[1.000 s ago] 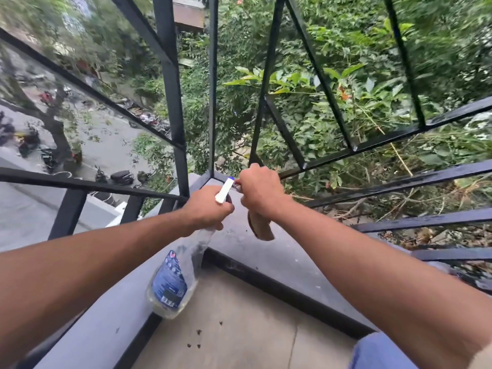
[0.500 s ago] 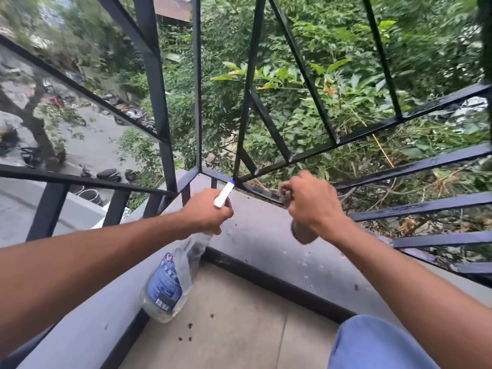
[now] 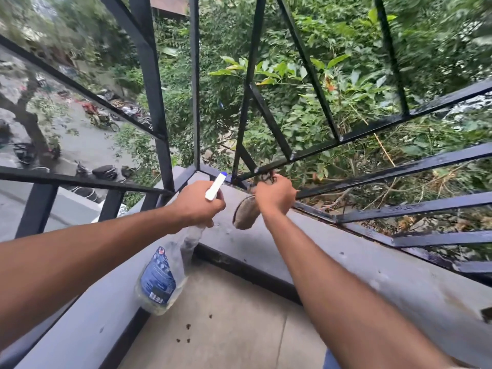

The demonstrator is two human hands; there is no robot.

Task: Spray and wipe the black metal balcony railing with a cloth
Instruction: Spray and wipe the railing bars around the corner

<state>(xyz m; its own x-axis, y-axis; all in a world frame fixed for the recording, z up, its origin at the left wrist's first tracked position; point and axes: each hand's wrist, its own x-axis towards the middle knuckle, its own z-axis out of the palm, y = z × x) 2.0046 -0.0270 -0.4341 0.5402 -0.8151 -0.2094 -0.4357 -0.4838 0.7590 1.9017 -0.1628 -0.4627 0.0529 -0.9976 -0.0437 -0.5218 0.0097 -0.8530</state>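
L hand [image 3: 198, 202] grips the clear spray bottle [image 3: 165, 278], which looks nearly empty; R hand [image 3: 275, 195] holds the brown cloth [image 3: 246, 214] against a low railing [image 3: 372, 177] bar.

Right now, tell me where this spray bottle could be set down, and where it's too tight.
Free: the grey ledge right of the right hand, between the railing and the black edge strip; also the tan floor below the spray bottle. Crowded: the corner, where the left hand, bottle and cloth meet the bars.
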